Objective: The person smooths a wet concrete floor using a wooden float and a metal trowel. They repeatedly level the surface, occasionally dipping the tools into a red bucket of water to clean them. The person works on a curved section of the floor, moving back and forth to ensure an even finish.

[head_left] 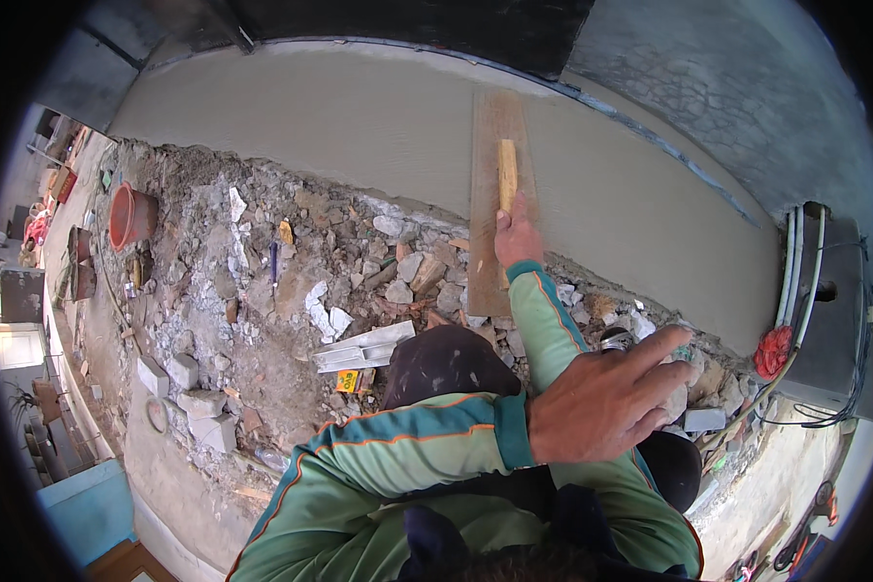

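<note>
The right hand [520, 241] is closed round the near part of a yellow wooden handle [507, 175], 1 finger laid forward along it; the handle sits on a long brown float [485, 204]. From that grip the float runs ahead over smooth grey cement [339, 116], and its near end juts back above rubble [412, 267]. The left hand [596, 403] is behind and to the right of the grip, above the right sleeve [543, 315], its fingers spread and nothing held.

The cement makes a wide, even band left and right of the float, its near edge rough against broken stone. Beyond the grip, a dark panel [436, 24] borders the band; ahead to the right stands a grey wall [708, 87] with a crackled patch.

Well to the right, 3 pale pipes [791, 272] rise beside a red bag [772, 351]. Well to the left sits a reddish bucket [133, 215] on the rubble. Behind the grip and to the left lie a pale metal channel [363, 347] and, farther off, several grey blocks [203, 404].
</note>
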The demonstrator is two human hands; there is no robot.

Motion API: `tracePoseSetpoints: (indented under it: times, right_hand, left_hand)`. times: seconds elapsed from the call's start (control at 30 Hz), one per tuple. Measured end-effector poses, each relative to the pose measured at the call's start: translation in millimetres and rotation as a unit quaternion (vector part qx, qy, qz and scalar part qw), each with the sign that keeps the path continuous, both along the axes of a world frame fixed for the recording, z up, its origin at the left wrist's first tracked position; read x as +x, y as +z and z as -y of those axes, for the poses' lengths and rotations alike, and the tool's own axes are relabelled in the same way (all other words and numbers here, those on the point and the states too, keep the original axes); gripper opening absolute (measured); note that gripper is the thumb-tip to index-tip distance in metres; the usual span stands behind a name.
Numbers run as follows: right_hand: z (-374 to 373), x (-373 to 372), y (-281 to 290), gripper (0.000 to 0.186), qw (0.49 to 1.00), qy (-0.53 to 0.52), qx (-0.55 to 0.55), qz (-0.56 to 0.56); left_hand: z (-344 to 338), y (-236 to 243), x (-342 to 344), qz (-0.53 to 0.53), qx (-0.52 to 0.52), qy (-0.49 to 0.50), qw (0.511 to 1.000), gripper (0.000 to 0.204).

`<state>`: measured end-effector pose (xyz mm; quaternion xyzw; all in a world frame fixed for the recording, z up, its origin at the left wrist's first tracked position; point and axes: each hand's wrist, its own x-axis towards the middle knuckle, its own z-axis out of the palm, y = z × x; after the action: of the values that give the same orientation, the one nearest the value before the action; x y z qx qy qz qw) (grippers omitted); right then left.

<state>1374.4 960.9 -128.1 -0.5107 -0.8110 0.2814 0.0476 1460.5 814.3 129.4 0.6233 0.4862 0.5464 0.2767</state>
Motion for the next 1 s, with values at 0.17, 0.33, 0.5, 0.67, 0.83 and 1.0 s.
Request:
tracePoseSetpoints:
  times: [0.17,0.33,0.5,0.67,0.83,1.0]
  right_hand:
    - [27,-49,13,0.063,0.996,0.082,-0.026,-0.020]
    - [49,-87,-2,0.060,0.981,0.178,-0.048,-0.067]
    - [102,-84,-1,0.056,0.927,0.345,-0.072,-0.131]
    - [123,-125,17,0.060,0.948,0.243,-0.089,-0.184]
    - [66,-167,0,0.064,0.954,0.181,-0.094,-0.222]
    - [21,-128,-5,0.062,0.980,0.104,-0.108,-0.130]
  left_hand:
    - [0,2,-2,-0.012,-0.013,0.021,1.000,0.056]
    - [-3,9,4,-0.022,-0.005,0.027,0.999,0.056]
    - [5,8,5,-0.033,-0.006,0.055,0.998,0.054]
    - [24,17,-8,-0.029,-0.042,0.081,0.995,0.052]
    - [17,24,-11,-0.044,0.036,0.110,0.992,0.047]
    - [-1,14,-1,-0.029,0.006,0.108,0.994,0.045]
